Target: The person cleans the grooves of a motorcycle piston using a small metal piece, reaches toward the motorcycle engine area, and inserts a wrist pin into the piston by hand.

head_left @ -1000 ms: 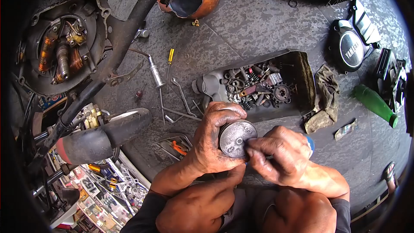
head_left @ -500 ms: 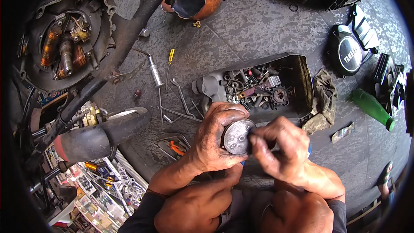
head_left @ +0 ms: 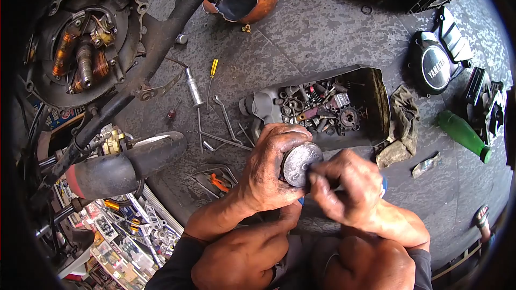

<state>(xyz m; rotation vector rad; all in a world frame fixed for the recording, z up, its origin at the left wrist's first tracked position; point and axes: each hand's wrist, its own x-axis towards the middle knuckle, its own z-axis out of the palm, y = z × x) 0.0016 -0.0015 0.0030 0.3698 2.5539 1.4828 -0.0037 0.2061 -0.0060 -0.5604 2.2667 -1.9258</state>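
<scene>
A round grey metal piston point(head_left: 302, 164) is in my left hand point(head_left: 269, 169), whose blackened fingers wrap round its side. The piston's flat, scuffed face is turned up toward the camera. My right hand point(head_left: 348, 187) is at the piston's right edge with its fingers curled and pressed together; what they hold, if anything, is hidden. Just beyond my hands, a dark open container point(head_left: 379, 102) holds many small metal parts point(head_left: 317, 107).
Wrenches point(head_left: 224, 118), a yellow screwdriver point(head_left: 213, 70) and orange-handled pliers point(head_left: 219, 183) lie on the floor at left. A motorcycle frame and engine point(head_left: 83, 56) stand far left. At right are a rag point(head_left: 403, 123), green bottle point(head_left: 463, 135) and engine cover point(head_left: 435, 67).
The piston has tilted and moved slightly up and right in my left hand. My right hand has shifted a little along the piston's edge. The view has moved slightly.
</scene>
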